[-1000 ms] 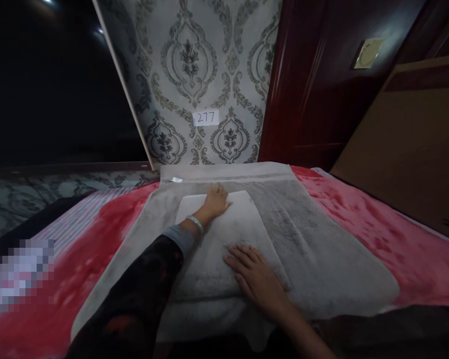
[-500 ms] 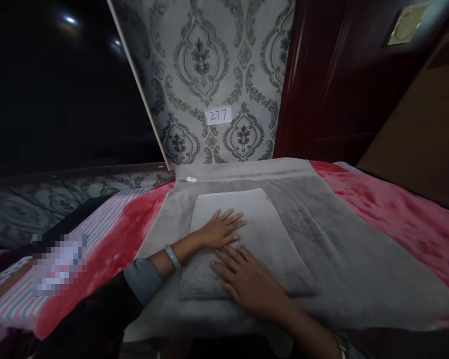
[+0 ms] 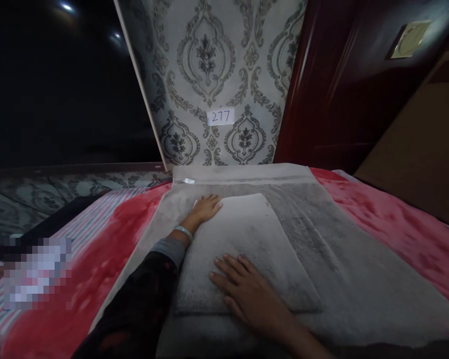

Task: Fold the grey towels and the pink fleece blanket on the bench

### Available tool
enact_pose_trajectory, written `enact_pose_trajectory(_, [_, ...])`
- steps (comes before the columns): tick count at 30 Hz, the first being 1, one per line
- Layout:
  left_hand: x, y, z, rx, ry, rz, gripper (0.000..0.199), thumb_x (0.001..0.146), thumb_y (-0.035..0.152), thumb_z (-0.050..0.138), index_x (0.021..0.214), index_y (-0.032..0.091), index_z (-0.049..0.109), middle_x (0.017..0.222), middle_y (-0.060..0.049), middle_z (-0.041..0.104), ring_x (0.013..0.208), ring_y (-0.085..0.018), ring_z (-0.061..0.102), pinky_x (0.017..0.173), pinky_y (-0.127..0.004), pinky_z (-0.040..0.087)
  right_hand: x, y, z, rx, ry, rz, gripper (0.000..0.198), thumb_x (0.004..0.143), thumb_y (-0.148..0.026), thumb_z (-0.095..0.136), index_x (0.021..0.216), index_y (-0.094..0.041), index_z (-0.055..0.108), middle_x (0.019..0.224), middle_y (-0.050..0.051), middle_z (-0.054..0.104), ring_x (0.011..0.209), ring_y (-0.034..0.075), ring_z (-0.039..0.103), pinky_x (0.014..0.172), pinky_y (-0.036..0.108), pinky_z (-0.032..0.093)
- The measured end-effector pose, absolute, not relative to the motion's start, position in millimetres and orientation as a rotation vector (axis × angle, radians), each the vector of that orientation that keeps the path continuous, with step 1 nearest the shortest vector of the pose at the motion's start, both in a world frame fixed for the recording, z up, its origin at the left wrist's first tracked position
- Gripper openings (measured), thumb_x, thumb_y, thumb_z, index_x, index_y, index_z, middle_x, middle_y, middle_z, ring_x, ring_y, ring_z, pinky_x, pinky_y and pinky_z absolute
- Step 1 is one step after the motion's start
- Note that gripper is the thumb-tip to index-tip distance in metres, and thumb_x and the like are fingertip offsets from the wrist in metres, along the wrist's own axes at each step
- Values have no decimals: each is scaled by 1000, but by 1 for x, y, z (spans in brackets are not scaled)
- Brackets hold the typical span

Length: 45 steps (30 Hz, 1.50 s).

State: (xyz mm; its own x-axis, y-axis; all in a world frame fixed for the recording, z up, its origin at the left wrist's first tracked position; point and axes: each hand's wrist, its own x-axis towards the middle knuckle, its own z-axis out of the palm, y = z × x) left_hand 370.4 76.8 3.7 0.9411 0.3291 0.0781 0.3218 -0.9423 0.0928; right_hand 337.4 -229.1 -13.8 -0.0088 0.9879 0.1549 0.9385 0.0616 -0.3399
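Observation:
A folded grey plush cloth (image 3: 243, 224) lies flat in the middle of a larger grey plush cloth (image 3: 351, 279). At its far left corner rests my left hand (image 3: 206, 207), fingers stretched out and a bracelet on the wrist. My right hand (image 3: 252, 294) lies with fingers spread on the near part of the folded cloth, palm down. Neither hand grips anything.
Under the grey cloth spreads a red and pink blanket (image 3: 389, 214), with a striped cloth (image 3: 82, 229) at the left. Behind stand a patterned wall with a paper label (image 3: 220, 116), a dark screen (image 3: 60, 89) and a dark red panel (image 3: 333, 89).
My left hand has slid away and to the left, from the middle of the folded cloth to its far left corner. My right hand stays nearly in place on the near part.

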Motion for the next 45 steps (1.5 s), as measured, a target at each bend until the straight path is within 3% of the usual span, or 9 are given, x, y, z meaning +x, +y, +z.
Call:
enact_pose_trajectory(5, [363, 68, 12, 2973, 823, 354, 58, 101, 43, 23, 146, 15, 47, 153, -21, 44, 147, -35, 30, 118, -65, 12, 339, -230, -15, -1948, -2015, 150, 50, 103, -33, 43, 153, -33, 41, 163, 0, 31, 152, 21, 21, 124, 48, 19])
enact_pose_trajectory(8, [349, 61, 19, 2978, 719, 339, 57, 101, 45, 30, 150, 18, 42, 161, -15, 34, 151, -30, 24, 122, -58, 13, 339, -231, -12, -1953, -2020, 128, 51, 102, -31, 45, 153, -32, 41, 162, 2, 32, 151, 22, 23, 123, 48, 20])
enact_pose_trajectory(13, [295, 40, 22, 2867, 246, 184, 57, 103, 48, 20, 151, 26, 41, 163, -6, 34, 153, -20, 22, 124, -47, 17, 334, -224, 2, -1940, -1996, 213, 46, 103, -32, 43, 148, -26, 49, 157, 7, 41, 148, 25, 29, 121, 50, 22])
enact_pose_trajectory(19, [239, 19, -2, 2887, 48, 81, 58, 101, 53, 31, 154, 30, 37, 166, -6, 24, 155, -25, 16, 124, -55, 11, 312, -202, -2, -1802, -2056, 206, 45, 104, -37, 43, 147, -28, 50, 155, 7, 45, 147, 26, 31, 121, 50, 21])
enact_pose_trajectory(28, [286, 63, -3, 2981, 453, 38, 62, 101, 48, 32, 157, 20, 28, 167, -14, 18, 155, -27, 14, 122, -55, 17, 310, -203, -9, -1821, -2054, 194, 46, 105, -40, 42, 150, -31, 45, 159, 3, 39, 148, 26, 29, 122, 49, 20])
enact_pose_trajectory(35, [305, 72, 11, 3047, 645, 10, 56, 103, 41, 28, 156, 23, 30, 165, -11, 24, 153, -24, 20, 121, -53, 22, 307, -200, -4, -1804, -2015, 130, 44, 104, -39, 45, 147, -31, 49, 157, 4, 43, 147, 24, 31, 121, 49, 22])
enact_pose_trajectory(39, [306, 42, 33, 3138, 722, -20, 54, 102, 41, 31, 148, 16, 45, 158, -18, 39, 149, -31, 32, 117, -60, 26, 321, -205, -4, -1617, -1987, 125, 37, 101, -31, 50, 135, -22, 61, 146, 7, 56, 139, 22, 44, 117, 42, 32])
enact_pose_trajectory(42, [299, -5, 39, 3177, 504, 79, 50, 100, 40, 39, 140, 15, 53, 153, -19, 46, 147, -32, 35, 118, -59, 27, 355, -223, -3, -1473, -1773, 77, 35, 100, -27, 47, 129, -18, 66, 134, 9, 65, 128, 19, 56, 111, 35, 42])
enact_pose_trajectory(45, [285, -64, 31, 3127, 90, 80, 53, 96, 37, 49, 145, 18, 49, 158, -16, 41, 149, -30, 31, 121, -58, 24, 398, -246, -5, -1554, -1524, -20, 40, 102, -30, 40, 133, -19, 63, 134, 11, 64, 127, 20, 56, 111, 40, 44])
